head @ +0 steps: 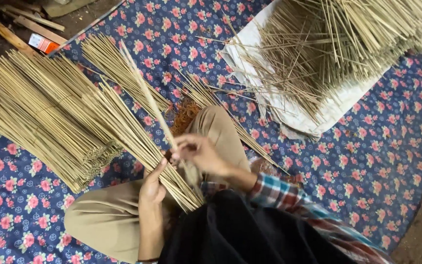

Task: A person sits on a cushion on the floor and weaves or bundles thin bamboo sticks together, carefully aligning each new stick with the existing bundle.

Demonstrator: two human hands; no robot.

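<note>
1. Two risks, as I judge it: the thin stick bundle (142,142), fanned from lower centre toward upper left, could splay loose if the left hand (152,188) slackens; single sticks may snap.
2. Left fingers clench the bundle's base, forearm upright; right hand (199,154) pinches one stick (147,93), wrist bent inward.

I have one view only, from the head camera, looking steeply down and close over my lap (123,215) onto the floral cloth (377,146); the floor edge (74,19) lies along the frame's top.
</note>
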